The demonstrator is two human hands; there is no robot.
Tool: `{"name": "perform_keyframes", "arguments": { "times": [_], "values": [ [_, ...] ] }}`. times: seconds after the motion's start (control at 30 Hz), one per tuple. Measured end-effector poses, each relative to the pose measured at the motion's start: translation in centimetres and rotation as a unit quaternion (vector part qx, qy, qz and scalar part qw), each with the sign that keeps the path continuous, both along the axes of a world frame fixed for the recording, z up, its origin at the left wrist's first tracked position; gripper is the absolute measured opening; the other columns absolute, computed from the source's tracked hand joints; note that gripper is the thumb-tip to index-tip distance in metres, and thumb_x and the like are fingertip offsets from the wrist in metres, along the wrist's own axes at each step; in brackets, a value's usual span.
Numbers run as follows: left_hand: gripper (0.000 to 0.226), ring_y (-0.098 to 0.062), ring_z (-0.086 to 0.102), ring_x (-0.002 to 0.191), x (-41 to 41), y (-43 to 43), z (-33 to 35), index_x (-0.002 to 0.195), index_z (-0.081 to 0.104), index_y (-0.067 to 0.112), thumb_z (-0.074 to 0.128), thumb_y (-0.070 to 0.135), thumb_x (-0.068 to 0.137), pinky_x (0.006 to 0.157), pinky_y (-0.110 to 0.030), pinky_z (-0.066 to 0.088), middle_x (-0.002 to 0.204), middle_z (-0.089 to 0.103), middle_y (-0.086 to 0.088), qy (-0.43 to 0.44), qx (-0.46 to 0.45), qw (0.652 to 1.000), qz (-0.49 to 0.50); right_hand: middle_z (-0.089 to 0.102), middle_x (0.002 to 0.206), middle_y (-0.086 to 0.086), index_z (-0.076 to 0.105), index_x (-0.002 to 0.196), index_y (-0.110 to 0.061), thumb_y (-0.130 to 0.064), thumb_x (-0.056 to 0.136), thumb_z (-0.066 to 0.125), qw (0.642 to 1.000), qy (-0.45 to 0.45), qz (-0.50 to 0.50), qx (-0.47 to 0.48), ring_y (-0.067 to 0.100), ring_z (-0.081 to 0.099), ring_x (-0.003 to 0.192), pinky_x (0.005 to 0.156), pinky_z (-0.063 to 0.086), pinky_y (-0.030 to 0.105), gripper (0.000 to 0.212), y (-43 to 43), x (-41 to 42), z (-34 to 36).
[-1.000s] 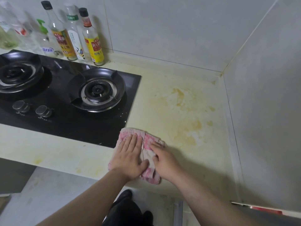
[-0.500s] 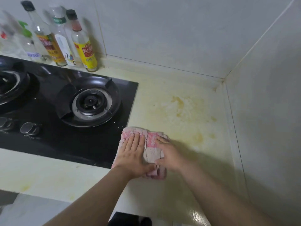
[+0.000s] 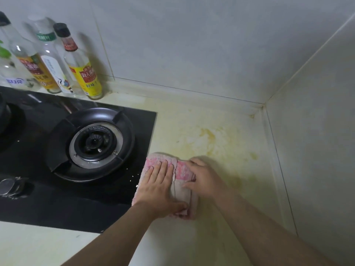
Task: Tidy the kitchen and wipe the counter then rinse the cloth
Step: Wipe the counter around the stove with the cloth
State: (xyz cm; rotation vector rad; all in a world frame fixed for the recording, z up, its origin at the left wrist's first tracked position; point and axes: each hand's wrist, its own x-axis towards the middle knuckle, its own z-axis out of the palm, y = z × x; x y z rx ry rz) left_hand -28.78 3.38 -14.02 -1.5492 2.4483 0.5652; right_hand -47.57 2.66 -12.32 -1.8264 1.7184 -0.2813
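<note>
Pink-and-white folded terry cloth (image 3: 182,170) is pressed flat on the stained pale-yellow counter (image 3: 221,131), at the edge of the black glass hob (image 3: 57,204), under the left hand (image 3: 159,189) and right hand (image 3: 204,179), fingers extended, nothing gripped, presumably to spread wiping pressure.

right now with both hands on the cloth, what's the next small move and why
Probably slide the cloth forward and right, onto the yellow stains. The left hand and right hand both press on it at the edge of the stove, and the stains lie just beyond it on the counter, toward the corner, not yet wiped.
</note>
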Motion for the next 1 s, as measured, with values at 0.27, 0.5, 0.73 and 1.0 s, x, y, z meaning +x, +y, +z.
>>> {"name": "perform_keyframes", "arguments": {
  "times": [0.27,0.5,0.73,1.0],
  "values": [
    [0.122,-0.014,-0.039,0.138,-1.0,-3.3,-0.3,0.150,-0.026,0.018,0.030,0.089,0.068,0.120,-0.039,-0.017,0.153,-0.037,0.001,0.006,-0.004,1.000,-0.002,0.035,0.106,-0.002,0.061,0.127,-0.010,-0.034,0.072,0.082,0.999,0.032,-0.036,-0.020,0.016,0.044,0.104,0.095,0.040,0.022,0.064,-2.5,0.3,-0.6],
    [0.125,-0.017,-0.032,0.144,-2.1,-6.5,-0.6,0.151,-0.025,0.018,0.030,0.091,0.065,0.121,-0.041,-0.011,0.158,-0.031,0.000,0.012,0.000,1.000,0.013,0.039,0.110,-0.003,0.062,0.127,-0.012,-0.026,0.076,0.081,0.996,0.006,-0.088,-0.031,0.013,0.044,0.107,0.095,0.033,0.015,0.057,-4.7,-0.3,-0.5],
    [0.126,-0.017,-0.031,0.144,-3.0,-9.8,-0.6,0.152,-0.022,0.018,0.034,0.090,0.066,0.121,-0.041,-0.011,0.159,-0.029,0.000,0.026,-0.003,1.000,0.016,0.051,0.128,0.007,0.056,0.136,-0.006,-0.022,0.085,0.074,0.995,0.017,-0.087,-0.049,0.020,0.044,0.124,0.102,0.026,0.014,0.057,-6.8,-0.8,-1.2],
    [0.126,-0.018,-0.027,0.146,-4.7,-14.5,-0.1,0.152,-0.021,0.018,0.039,0.089,0.067,0.120,-0.039,-0.014,0.160,-0.026,-0.001,0.032,-0.006,0.999,0.030,0.052,0.133,0.013,0.054,0.137,-0.002,-0.019,0.084,0.074,0.992,0.050,-0.097,-0.055,0.027,0.047,0.127,0.109,0.030,0.023,0.059,-11.7,-1.6,-1.7]
  ]
}}
